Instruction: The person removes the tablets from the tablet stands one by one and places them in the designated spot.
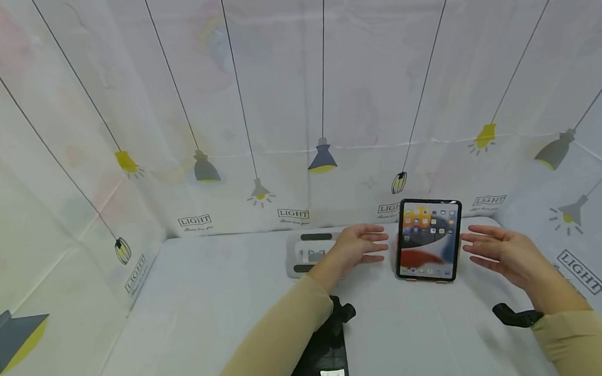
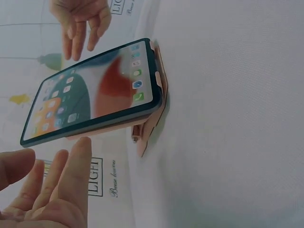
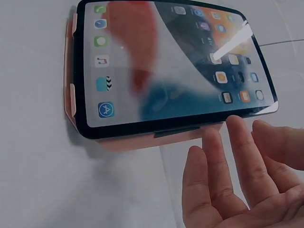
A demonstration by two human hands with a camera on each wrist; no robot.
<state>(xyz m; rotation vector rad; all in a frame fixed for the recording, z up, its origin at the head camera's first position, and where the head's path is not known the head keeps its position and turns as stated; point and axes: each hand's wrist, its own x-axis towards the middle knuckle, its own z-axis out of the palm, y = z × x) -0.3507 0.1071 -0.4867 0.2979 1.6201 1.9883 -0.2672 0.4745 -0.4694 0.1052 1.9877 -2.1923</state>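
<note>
A tablet [image 1: 428,240] with a lit home screen and black border leans upright on a pink folding stand [image 2: 151,124], near the back of the white table. To its left is my left hand [image 1: 358,245], fingers extended and holding nothing, a small gap from the tablet's edge. On the other side, my right hand [image 1: 507,253] also has its fingers spread and slightly bent, nothing in them. In the right wrist view its fingertips [image 3: 233,124] are close to the tablet's edge; whether they touch I cannot tell.
A light grey device [image 1: 293,256] with dark pads is partly hidden behind my left hand. Beneath the left forearm lies a black object [image 1: 317,362] with a white label. A printed curtain [image 1: 275,97] rises behind the table [image 1: 200,309]. A black mount [image 1: 516,316] sticks out at my right wrist.
</note>
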